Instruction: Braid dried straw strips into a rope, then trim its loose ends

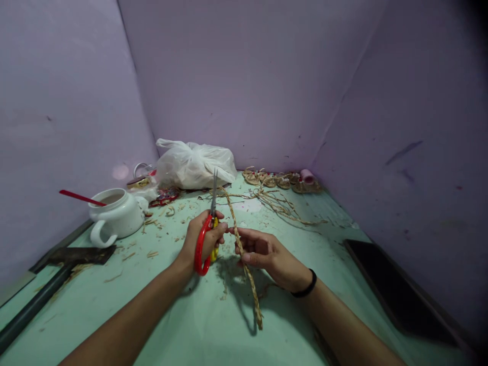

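My left hand is closed around a pair of scissors with one red and one yellow handle loop. The metal blades point up and away from me. To its right, my right hand pinches a braided straw cord between thumb and fingers. The cord slants from the middle of the table down toward me, its near end hanging just above the green surface. A black band circles my right wrist. Both hands are close together over the table.
At the left stand a white mug with a red stick and a dark-handled hammer-like tool. A tied white plastic bag lies at the back. Loose straw cords, coiled straw pieces, a pink spool and a dark flat slab lie rightward.
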A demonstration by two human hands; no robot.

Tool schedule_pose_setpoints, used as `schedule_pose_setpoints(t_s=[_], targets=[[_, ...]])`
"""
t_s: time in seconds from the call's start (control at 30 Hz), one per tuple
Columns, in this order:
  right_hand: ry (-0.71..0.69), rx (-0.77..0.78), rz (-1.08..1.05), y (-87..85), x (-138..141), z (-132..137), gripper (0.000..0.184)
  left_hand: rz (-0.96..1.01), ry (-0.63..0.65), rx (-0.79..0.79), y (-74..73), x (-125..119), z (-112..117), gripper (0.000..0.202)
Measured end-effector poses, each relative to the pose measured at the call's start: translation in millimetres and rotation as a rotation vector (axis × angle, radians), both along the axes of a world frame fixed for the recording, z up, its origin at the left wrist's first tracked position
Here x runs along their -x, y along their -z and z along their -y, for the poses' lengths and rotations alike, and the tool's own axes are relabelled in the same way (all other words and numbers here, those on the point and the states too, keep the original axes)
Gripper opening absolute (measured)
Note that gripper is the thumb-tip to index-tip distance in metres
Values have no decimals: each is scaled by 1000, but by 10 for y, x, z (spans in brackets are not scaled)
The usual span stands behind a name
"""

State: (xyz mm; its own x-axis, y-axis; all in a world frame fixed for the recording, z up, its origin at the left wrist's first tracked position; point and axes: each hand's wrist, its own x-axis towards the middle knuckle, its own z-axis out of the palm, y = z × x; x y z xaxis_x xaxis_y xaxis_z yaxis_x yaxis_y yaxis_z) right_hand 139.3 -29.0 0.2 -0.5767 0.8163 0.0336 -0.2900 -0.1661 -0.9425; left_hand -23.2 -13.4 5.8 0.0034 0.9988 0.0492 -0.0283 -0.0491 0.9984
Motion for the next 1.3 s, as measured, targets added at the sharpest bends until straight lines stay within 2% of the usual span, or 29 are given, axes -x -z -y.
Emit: schedule_pose_setpoints(t_s=[0.13, 0.23, 0.37, 0.47, 0.53, 0.7, 0.9, 1.03, 1.13, 1.17, 1.2, 1.3], targets=[[-28, -39, 27, -17, 12, 12, 39, 132, -15, 44, -39, -28, 25, 36], [-53, -29, 46, 9, 23, 12, 34, 189, 20, 67, -79, -50, 68, 38], [-51, 17, 97, 57, 35, 16, 27, 177, 100, 104, -130, -75, 134, 37], [-55, 34, 161, 68, 37, 10, 21, 131, 103, 98, -150, -90, 169, 35], [-12, 39, 187, 59, 34, -2, 20, 110, 105, 85, -150, -100, 184, 34], [218, 58, 153, 5, 33, -7, 27, 36, 109, 41, -97, -123, 187, 32], [262, 9, 177, 23, 85, 16, 33, -16, 81, 29, -31, -152, 198, 28], [276, 96, 138, 33, 95, 5, 30, -64, 82, 25, -20, -141, 166, 26], [295, 199, 76, 5, 84, 1, 31, -294, -71, -42, -30, 14, 35, 21], [307, 226, 51, -6, 79, -2, 31, -460, -148, -84, -40, 103, -24, 20], [326, 243, 21, -17, 72, -7, 32, -645, -159, -121, -54, 204, -84, 17], [428, 254, -80, -42, 45, -30, 32, -1104, -246, -55, -100, 518, -222, 14]])
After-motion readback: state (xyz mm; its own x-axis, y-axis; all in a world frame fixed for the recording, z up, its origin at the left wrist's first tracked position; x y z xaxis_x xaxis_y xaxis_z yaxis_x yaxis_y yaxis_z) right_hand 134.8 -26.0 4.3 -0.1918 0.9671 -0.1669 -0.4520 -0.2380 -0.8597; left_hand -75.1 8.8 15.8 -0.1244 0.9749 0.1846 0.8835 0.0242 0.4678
